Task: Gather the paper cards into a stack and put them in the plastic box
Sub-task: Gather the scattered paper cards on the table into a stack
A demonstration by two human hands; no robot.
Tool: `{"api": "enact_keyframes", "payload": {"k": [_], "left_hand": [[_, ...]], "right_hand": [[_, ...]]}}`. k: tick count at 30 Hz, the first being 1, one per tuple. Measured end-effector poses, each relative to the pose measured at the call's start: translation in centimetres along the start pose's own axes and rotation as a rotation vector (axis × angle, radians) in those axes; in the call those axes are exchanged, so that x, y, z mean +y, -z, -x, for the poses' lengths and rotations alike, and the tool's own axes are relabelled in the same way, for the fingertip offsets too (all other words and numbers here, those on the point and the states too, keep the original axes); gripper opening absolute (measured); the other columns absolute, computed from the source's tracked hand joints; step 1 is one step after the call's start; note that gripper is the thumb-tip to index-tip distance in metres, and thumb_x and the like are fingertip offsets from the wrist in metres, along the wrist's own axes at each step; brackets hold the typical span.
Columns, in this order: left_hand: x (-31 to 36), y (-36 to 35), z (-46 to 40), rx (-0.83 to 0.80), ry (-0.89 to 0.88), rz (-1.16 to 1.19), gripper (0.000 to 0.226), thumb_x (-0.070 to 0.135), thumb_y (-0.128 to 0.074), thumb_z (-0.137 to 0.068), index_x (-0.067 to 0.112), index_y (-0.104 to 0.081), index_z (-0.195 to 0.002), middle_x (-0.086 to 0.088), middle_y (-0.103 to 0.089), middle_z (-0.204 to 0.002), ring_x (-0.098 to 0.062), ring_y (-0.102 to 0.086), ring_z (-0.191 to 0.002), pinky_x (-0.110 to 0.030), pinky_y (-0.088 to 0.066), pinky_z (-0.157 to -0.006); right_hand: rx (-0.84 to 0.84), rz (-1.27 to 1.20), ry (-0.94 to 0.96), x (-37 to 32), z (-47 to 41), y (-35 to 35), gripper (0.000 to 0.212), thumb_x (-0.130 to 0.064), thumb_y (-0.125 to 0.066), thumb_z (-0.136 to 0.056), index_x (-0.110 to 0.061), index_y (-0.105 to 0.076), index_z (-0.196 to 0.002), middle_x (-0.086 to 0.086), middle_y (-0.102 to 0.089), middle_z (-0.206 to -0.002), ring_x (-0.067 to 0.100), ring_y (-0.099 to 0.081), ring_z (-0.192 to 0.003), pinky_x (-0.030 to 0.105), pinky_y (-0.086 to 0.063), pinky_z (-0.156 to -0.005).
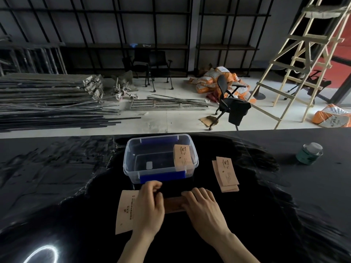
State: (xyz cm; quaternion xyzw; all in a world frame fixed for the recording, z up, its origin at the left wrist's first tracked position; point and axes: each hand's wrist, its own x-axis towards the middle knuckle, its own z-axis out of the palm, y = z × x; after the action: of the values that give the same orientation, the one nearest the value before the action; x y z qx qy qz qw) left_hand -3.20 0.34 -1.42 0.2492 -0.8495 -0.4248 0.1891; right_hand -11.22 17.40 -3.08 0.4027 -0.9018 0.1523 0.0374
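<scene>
A clear plastic box [133, 158] with blue clips stands on the black table ahead of me. Inside it, tan paper cards [182, 157] lean against the right wall. Just in front of the box, my left hand [150, 207] and my right hand [203, 205] press together on the two ends of a small stack of cards [173, 205] held between them. A single card [126, 213] lies flat under and left of my left hand. To the right of the box, two or three overlapping cards [227, 174] rest on the table.
A glass jar with a pale lid [309, 153] stands at the far right of the table. Beyond the table's far edge lie metal bars, office chairs, orange sacks and a wooden ladder on the floor.
</scene>
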Motion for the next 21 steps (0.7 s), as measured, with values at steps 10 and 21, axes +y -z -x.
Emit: {"api": "enact_keyframes", "payload": {"k": [10, 21], "left_hand": [[-4.0, 5.6, 1.3, 0.040, 0.279, -0.726, 0.072, 0.066, -0.063, -0.078, 0.030, -0.047, -0.139, 0.003, -0.066, -0.127, -0.023, -0.060, -0.121, -0.041, -0.045, -0.102], [-2.4, 6.1, -0.7, -0.117, -0.019, -0.141, 0.035, 0.007, -0.065, -0.092, 0.038, -0.071, -0.108, 0.023, -0.076, -0.101, 0.005, -0.071, -0.096, -0.018, -0.057, -0.087]], "right_hand": [[0.015, -0.048, 0.118, -3.4, -2.3, -0.9, 0.030, -0.036, -0.052, -0.100, -0.026, -0.052, -0.129, -0.002, -0.062, -0.115, 0.021, -0.056, -0.106, 0.040, -0.050, -0.099], [-0.027, -0.114, 0.057, -4.4, -2.8, -1.6, 0.050, -0.036, -0.052, -0.098, -0.022, -0.038, -0.145, 0.000, -0.053, -0.133, 0.020, -0.051, -0.121, 0.040, -0.048, -0.107]]}}
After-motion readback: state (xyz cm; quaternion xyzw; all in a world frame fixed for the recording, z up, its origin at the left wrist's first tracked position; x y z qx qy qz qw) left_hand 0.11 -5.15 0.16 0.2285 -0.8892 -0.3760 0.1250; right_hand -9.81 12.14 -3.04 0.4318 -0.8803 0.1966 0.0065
